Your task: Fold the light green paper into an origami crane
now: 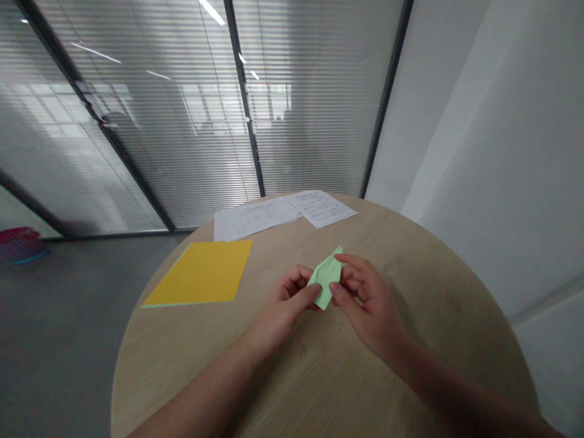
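Note:
A small piece of folded light-green paper is held just above the middle of the table, with creased layers and a narrow point toward the far side. My left hand pinches its left edge, the thumb lying on top and the fingers curled beneath. On the other side, my right hand grips the right edge, its thumb near the lower part and its index finger at the upper part. The undersides of the paper and some fingertips are hidden.
A yellow sheet lies over a green one at the table's left. Printed white papers rest near the far edge of the round wooden table. Beyond stand a glass partition with blinds and a white wall; a red and blue basket is on the floor.

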`<state>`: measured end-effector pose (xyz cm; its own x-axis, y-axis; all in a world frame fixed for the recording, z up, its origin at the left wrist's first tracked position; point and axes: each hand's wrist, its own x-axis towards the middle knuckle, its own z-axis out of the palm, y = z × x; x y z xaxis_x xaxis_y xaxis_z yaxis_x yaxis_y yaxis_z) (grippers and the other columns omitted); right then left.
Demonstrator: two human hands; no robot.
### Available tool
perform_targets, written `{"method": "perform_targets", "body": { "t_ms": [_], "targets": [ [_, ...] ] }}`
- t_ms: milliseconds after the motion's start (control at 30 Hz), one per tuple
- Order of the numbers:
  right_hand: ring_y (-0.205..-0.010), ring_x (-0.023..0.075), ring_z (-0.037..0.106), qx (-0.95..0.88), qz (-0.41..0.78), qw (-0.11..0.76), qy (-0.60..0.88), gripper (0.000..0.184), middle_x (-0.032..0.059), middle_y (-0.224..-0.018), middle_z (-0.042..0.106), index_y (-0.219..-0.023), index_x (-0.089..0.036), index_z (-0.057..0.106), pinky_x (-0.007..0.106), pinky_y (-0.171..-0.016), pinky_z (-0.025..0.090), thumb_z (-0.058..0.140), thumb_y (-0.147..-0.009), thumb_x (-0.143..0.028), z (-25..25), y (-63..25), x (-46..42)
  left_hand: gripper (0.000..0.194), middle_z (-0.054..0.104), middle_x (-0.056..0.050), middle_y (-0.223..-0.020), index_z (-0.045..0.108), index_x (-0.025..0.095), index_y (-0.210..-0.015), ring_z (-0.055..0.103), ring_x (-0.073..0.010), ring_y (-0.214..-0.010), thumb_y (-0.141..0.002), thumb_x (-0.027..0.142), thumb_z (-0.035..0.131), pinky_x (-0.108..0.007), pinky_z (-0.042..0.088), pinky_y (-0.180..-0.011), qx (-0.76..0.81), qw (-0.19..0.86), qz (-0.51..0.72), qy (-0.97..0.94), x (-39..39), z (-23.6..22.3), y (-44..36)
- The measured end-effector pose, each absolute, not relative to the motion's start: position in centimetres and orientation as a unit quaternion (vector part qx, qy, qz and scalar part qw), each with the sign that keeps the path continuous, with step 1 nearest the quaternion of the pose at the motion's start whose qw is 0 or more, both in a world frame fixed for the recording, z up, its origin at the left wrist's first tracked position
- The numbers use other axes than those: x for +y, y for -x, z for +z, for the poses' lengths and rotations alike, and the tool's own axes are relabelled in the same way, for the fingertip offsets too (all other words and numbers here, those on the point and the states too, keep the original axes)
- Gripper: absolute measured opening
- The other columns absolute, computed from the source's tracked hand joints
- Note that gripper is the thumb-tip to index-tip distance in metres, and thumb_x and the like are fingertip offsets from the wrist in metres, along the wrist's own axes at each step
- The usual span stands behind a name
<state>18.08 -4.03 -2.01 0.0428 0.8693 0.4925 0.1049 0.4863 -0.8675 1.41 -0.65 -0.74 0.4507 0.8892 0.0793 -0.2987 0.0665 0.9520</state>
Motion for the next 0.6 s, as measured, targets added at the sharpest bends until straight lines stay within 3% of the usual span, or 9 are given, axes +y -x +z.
{"method": "perform_targets", "body": {
  "t_ms": [100, 233, 400, 500, 600],
  "targets": [
    [-0.067, 0.0093, 0.065, -0.575, 0.341, 0.623, 0.405, 0.052, -0.0015, -0.088, 0.064, -0.137, -0.028, 0.048, 0.020, -0.060, 0.055, 0.070, -0.089, -0.028, -1.7, -18.6, -3.6, 0.034, 0.061, 0.002, -0.073, 0.060, 0.017, -0.082, 0.057, -0.0110, -0.066, -0.074, 0.038, 0.085, -0.024, 0.052, -0.064, 0.297, 0.661, 0.438, -0.531, -0.5, -0.6, -1.3],
    [-0.058, 0.0077, 0.060, -0.538, 0.400, 0.627, 0.398, 0.061, -0.0045, -0.083, 0.060, -0.139, -0.028, 0.046, 0.020, -0.055, 0.053, 0.073, -0.084, -0.029, -1.4, -19.0, -3.1, 0.030, 0.062, 0.001, -0.078, 0.061, 0.018, -0.085, 0.057, -0.0123, -0.068, -0.073, 0.031, 0.085, -0.025, 0.052, -0.063, 0.308, 0.625, 0.439, -0.568, -0.2, -0.7, -1.3],
    [-0.073, 0.0130, 0.066, -0.496, 0.482, 0.590, 0.417, 0.074, 0.0005, -0.093, 0.067, -0.143, -0.026, 0.042, 0.024, -0.060, 0.057, 0.078, -0.078, -0.032, -1.8, -18.7, -2.6, 0.018, 0.067, -0.004, -0.095, 0.069, 0.018, -0.091, 0.063, -0.0165, -0.087, -0.076, 0.022, 0.080, -0.026, 0.051, -0.073, 0.301, 0.499, 0.475, -0.659, -0.3, -0.5, -1.0],
    [-0.083, 0.0171, 0.068, -0.466, 0.536, 0.569, 0.414, 0.076, 0.0042, -0.101, 0.070, -0.139, -0.024, 0.042, 0.027, -0.065, 0.058, 0.080, -0.074, -0.034, -1.9, -18.4, -2.6, 0.024, 0.064, -0.008, -0.112, 0.075, 0.021, -0.102, 0.066, -0.0191, -0.096, -0.079, 0.025, 0.079, -0.028, 0.054, -0.076, 0.268, 0.454, 0.466, -0.710, -0.7, -0.1, -0.6],
    [-0.083, 0.0175, 0.069, -0.438, 0.561, 0.569, 0.412, 0.072, 0.0057, -0.104, 0.072, -0.135, -0.024, 0.045, 0.028, -0.066, 0.058, 0.080, -0.073, -0.034, -1.8, -18.4, -2.6, 0.018, 0.065, -0.009, -0.114, 0.078, 0.022, -0.104, 0.067, -0.0198, -0.100, -0.091, 0.028, 0.067, -0.030, 0.055, -0.081, 0.261, 0.428, 0.466, -0.729, -0.8, 0.0, -0.4]
  ]
}}
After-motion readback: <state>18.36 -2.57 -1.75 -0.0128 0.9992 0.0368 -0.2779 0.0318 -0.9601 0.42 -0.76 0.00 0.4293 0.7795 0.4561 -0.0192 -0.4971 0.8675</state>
